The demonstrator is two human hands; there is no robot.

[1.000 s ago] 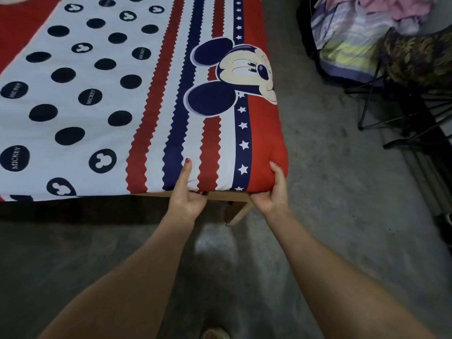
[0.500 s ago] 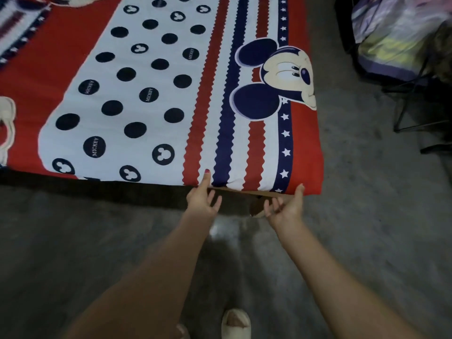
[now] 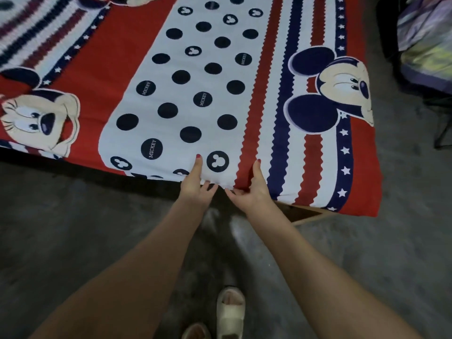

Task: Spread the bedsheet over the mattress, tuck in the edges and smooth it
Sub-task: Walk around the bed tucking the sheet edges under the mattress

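Observation:
The bedsheet (image 3: pixel 220 77), red, white and navy with cartoon mouse prints and black dots, lies flat over the mattress and wraps its near edge and right corner. My left hand (image 3: pixel 195 184) and my right hand (image 3: pixel 255 189) sit side by side at the near edge, a short way left of the corner. Each thumb lies on top of the sheet while the fingers reach under the edge, so both hands pinch the sheet's border. The fingertips of the two hands almost meet below the edge. What the fingers do under the mattress is hidden.
A wooden bed frame (image 3: pixel 308 215) shows under the right corner. Grey concrete floor (image 3: pixel 73 228) runs in front of and to the right of the bed. My sandalled foot (image 3: pixel 230 311) stands below. A pile of folded cloths (image 3: pixel 425 45) sits on a rack at the far right.
Both hands have left the right corner and shifted left along the near edge. They opened midway and now pinch the edge again. The view has swung left, showing more of the bed.

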